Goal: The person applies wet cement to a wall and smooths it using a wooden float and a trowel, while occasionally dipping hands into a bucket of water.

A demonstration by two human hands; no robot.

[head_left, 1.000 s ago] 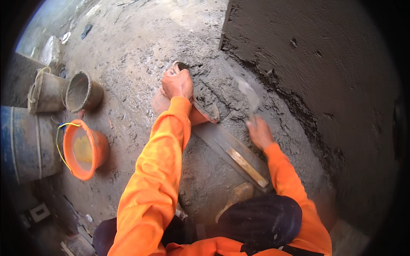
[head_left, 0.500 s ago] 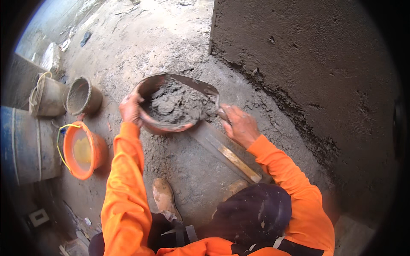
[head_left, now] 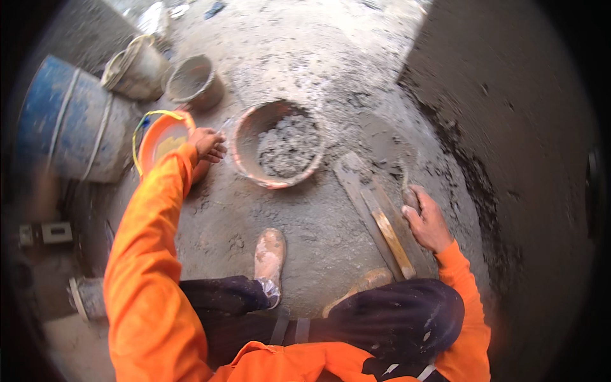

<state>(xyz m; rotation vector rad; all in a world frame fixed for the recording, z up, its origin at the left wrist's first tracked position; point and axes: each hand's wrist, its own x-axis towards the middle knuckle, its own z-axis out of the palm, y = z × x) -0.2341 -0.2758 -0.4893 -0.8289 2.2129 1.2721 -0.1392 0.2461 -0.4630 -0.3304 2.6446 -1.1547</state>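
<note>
Left hand (head_left: 207, 145) at rim of mortar pan (head_left: 277, 143), fingers curled, gripping nothing visible; orange bucket (head_left: 164, 137) just beside. Right hand (head_left: 425, 219) clenched on trowel handle (head_left: 410, 198), blade hidden against wet floor near wall (head_left: 509, 127). Pan sits on floor ahead of boot (head_left: 269, 254), part-filled with mortar. Wooden straightedge (head_left: 382, 223) lies beside right hand. Risk: boot slipping on slurry; straightedge underfoot; pan tipping if pulled by rim.

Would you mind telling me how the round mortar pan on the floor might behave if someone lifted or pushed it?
The mortar pan likely feels heavy, since wet grey mortar fills much of it. Its shallow, wide bowl probably resists tipping, yet may drag on the gritty floor. The smeared rim could be slippery.
</note>
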